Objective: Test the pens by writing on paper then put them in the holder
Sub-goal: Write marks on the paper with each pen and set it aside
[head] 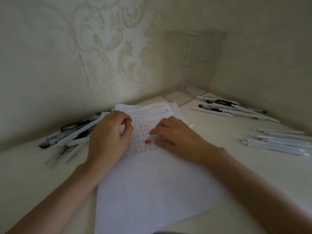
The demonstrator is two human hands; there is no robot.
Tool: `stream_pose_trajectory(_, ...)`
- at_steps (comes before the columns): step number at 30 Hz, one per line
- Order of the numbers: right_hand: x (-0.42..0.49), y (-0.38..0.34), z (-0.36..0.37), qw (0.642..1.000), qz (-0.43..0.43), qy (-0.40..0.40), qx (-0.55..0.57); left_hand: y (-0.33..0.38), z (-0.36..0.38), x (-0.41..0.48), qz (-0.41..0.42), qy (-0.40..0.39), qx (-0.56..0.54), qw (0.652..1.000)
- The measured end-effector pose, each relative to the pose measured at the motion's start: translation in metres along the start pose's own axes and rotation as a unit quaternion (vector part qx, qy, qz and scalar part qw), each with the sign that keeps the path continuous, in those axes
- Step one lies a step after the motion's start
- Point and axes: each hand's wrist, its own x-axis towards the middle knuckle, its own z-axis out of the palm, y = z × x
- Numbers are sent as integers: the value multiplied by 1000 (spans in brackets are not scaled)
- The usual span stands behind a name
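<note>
Head view: my right hand [175, 134] curls round a white pen [147, 141] on the written paper [152, 183], its red end poking out. My left hand [109, 132] rests on the sheet, fingers curled; can't tell if it pinches anything. More pens [76, 132] lie on the table [219, 132] on both sides. The clear holder [194, 65] stands in the far corner, well apart.

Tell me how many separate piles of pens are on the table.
3: left pile beside the paper, far-right pile near the clear holder, near-right pile. More pens may lie hidden under the left hand or right hand.
</note>
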Motion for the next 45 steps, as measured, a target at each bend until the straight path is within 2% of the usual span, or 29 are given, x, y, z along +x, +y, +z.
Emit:
stream_pose_trajectory(2, -3, 9, -1, 999, 37, -9, 11, -1, 2, -2, -5, -14, 6, 1000)
stream_pose_trajectory(5, -14, 29, -7, 998, 65, 22, 9, -1, 5, -5, -11, -40, 5, 999)
stream_pose_trajectory(9, -13, 28, -8, 997, 57, 51, -5, 1, 7, -5, -11, -57, 10, 998)
stream_pose_trajectory(11, -8, 25, -11, 993, 49, 92, -57, 1, 6, -5, -19, -49, 4, 999)
stream_pose_trajectory(15, -7, 18, -26, 980, 69, 185, -40, 1, 3, -4, 19, -62, -77, 995)
stream_pose_trajectory(18, -8, 11, -25, 985, 24, 159, -69, 8, 6, -6, 92, -105, -92, 986)
stream_pose_trajectory(22, -5, 6, -22, 984, -3, 153, -87, 10, 10, -7, 146, -85, -70, 983)
stream_pose_trajectory(30, -5, 7, -23, 977, -11, 194, -90, 8, 12, -4, 122, -67, -83, 987)
stream_pose_trajectory(33, -5, 6, -24, 975, 0, 206, -87, 10, 10, -5, 96, -54, -125, 986)
stream_pose_trajectory(34, -6, 3, -26, 976, 33, 210, -52, 11, 9, -6, 76, -55, -144, 985)
stream_pose_trajectory(36, -7, -3, -32, 963, 133, 204, 113, 10, 9, -7, 40, -62, -155, 985)
stream_pose_trajectory(38, -6, -7, -36, 903, 187, 191, 337, 9, 9, -7, 32, -78, -153, 985)
stream_pose_trajectory(40, -5, -9, -37, 840, 188, 164, 481, 9, 9, -7, 56, -90, -140, 984)
stream_pose_trajectory(45, -5, -12, -27, 793, 176, 77, 578, 7, 11, -5, 112, -87, -96, 985)
